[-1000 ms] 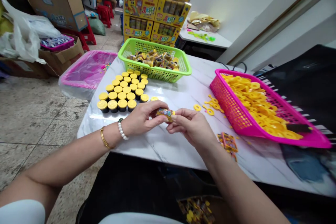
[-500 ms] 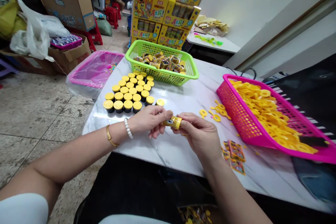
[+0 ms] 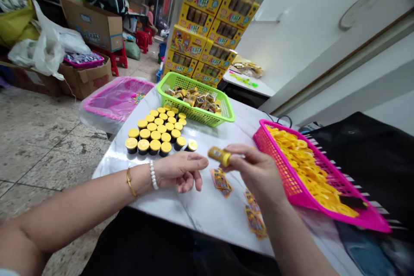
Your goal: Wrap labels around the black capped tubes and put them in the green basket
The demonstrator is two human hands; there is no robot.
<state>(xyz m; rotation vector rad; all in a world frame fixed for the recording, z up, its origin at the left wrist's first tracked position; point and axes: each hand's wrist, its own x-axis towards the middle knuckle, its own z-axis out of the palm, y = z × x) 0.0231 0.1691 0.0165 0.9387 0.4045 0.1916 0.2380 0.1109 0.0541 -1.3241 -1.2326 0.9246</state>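
My right hand [image 3: 258, 171] pinches a small yellow-capped tube [image 3: 220, 155] above the marble table [image 3: 207, 211]. My left hand [image 3: 181, 170] rests on the table just left of it, fingers loosely curled, holding nothing. Small printed stickers [image 3: 221, 180] lie on the table under and beside my right hand. Several yellow-lidded black cups [image 3: 158, 131] stand in rows beyond my left hand.
A green basket [image 3: 197, 114] of wrapped items sits at the table's far end. A pink basket [image 3: 291, 181] of yellow rings lies at the right. A bag-lined pink basket [image 3: 113, 99] is off the left edge. Yellow boxes [image 3: 207, 21], cartons and another person are farther back.
My left hand has let go of the tube and dropped to the table. My right hand has lifted the tube slightly to the right. The view has tilted up.
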